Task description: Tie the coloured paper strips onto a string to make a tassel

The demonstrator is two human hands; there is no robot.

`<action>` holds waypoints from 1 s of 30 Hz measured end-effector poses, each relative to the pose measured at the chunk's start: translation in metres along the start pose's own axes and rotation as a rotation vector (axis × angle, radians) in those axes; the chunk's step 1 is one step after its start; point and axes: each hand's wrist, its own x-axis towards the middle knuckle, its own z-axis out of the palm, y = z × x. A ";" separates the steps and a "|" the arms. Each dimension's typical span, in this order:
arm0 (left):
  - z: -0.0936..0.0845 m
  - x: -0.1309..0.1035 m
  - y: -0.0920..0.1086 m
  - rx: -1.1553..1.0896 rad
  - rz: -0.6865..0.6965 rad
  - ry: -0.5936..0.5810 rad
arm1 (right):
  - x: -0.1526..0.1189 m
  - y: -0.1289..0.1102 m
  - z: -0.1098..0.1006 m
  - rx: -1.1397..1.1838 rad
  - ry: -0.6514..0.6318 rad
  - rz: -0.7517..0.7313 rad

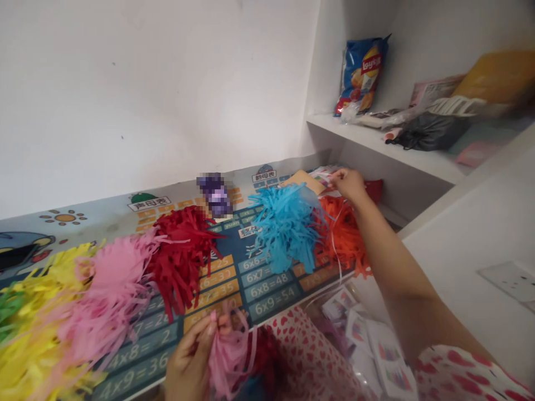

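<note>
My left hand (192, 356) is closed around the gathered top of a pink paper tassel (232, 356), whose strips hang down at the front edge of the table. My right hand (349, 184) reaches to the back right, fingers pinched over clear plastic packets (324, 174). What they grip is too small to tell. A thin white string (334, 239) hangs below this hand, in front of an orange tassel bunch (345, 234). A light blue bunch (286, 225) lies to its left. Farther left are red (181, 250), pink (112, 284) and yellow (42, 328) bunches.
A printed chart (271, 292) covers the table against the wall. A pixelated purple item (215, 194) lies at the back. Right, a shelf (376, 139) holds a chip bag (361, 75) and a dark pouch (432, 131). Printed-card packets (376, 345) lie below the table's front edge.
</note>
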 end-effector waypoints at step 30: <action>0.036 -0.033 0.028 -0.158 0.122 -0.046 | -0.276 -0.129 0.067 0.634 -0.727 -0.467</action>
